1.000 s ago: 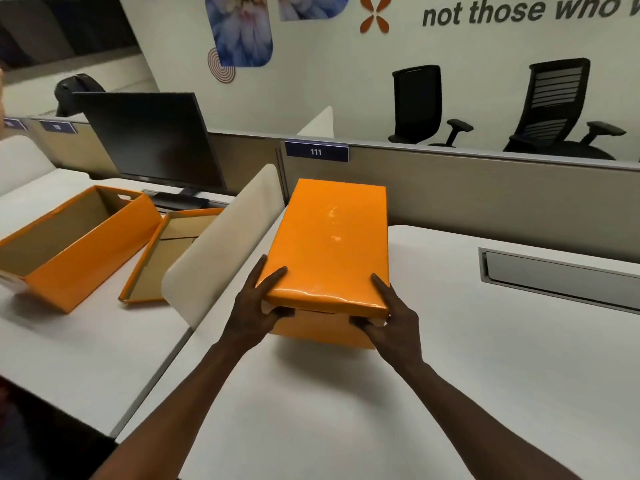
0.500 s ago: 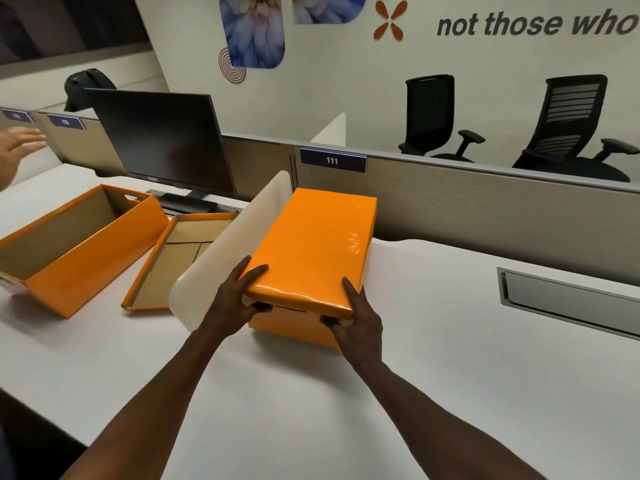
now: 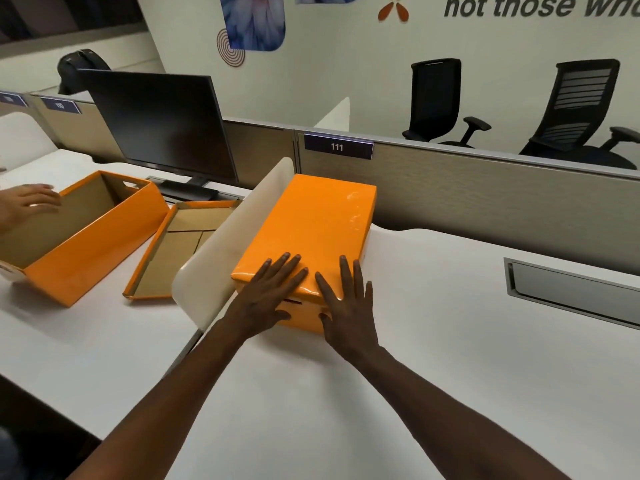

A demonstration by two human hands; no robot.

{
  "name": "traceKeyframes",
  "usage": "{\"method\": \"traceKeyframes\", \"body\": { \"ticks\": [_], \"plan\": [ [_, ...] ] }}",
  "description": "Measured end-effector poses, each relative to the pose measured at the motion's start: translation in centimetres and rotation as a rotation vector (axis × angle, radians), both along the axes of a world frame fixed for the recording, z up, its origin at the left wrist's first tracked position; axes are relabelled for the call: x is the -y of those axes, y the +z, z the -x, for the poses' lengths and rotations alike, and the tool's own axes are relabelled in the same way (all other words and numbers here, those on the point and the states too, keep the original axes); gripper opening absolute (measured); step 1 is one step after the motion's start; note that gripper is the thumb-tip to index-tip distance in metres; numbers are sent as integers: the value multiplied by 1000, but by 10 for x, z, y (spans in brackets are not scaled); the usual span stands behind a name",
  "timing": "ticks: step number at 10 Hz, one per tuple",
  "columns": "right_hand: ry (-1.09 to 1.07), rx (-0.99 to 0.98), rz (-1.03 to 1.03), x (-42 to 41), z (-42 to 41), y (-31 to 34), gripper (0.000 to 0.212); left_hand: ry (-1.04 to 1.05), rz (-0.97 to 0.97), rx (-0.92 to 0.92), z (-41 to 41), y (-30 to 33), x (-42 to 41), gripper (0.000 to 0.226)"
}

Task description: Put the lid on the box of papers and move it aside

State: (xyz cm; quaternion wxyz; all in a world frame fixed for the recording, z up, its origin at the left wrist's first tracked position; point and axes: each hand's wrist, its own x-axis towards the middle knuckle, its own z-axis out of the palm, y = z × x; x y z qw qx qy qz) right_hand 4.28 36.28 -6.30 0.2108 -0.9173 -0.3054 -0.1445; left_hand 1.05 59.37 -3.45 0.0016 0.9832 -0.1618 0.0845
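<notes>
An orange box with its glossy orange lid (image 3: pixel 311 226) on top sits on the white desk (image 3: pixel 433 341), pushed up against the cream side divider (image 3: pixel 228 251). My left hand (image 3: pixel 266 296) lies flat on the lid's near left corner, fingers spread, thumb down the front wall. My right hand (image 3: pixel 346 306) rests flat on the near right corner, fingers spread over the lid's edge. Neither hand grips the box. The papers inside are hidden by the lid.
On the neighbouring desk stand an open, empty orange box (image 3: pixel 86 237) and its upturned lid (image 3: pixel 180 251). Another person's hand (image 3: pixel 27 202) touches that box. A black monitor (image 3: pixel 162 126), a beige partition labelled 111 (image 3: pixel 485 192), and a metal cable tray (image 3: pixel 571 292) are nearby.
The box has slid left against the divider. My hands moved from gripping its near end to lying flat on the lid. The other person's hand came down to the open box.
</notes>
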Motion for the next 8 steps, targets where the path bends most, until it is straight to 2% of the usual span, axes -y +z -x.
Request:
{"method": "traceKeyframes", "body": {
  "ticks": [1, 2, 4, 5, 6, 8],
  "plan": [
    [33, 20, 185, -3, 0, -1, 98, 25, 40, -6, 0, -6, 12, 105],
    [102, -19, 270, -5, 2, -8, 98, 50, 61, -20, 8, -11, 5, 98],
    [205, -100, 326, -11, 11, -5, 103, 65, 60, -24, 18, -16, -9, 97],
    [249, -131, 310, -1, 6, -3, 100, 83, 49, -34, 17, -15, -7, 98],
    [237, -125, 192, 29, -7, 10, 97, 88, 130, -73, 11, -8, 9, 102],
    [-56, -80, 55, 71, -41, 41, 91, 75, 226, -40, -8, 22, 62, 104]
  ]
}}
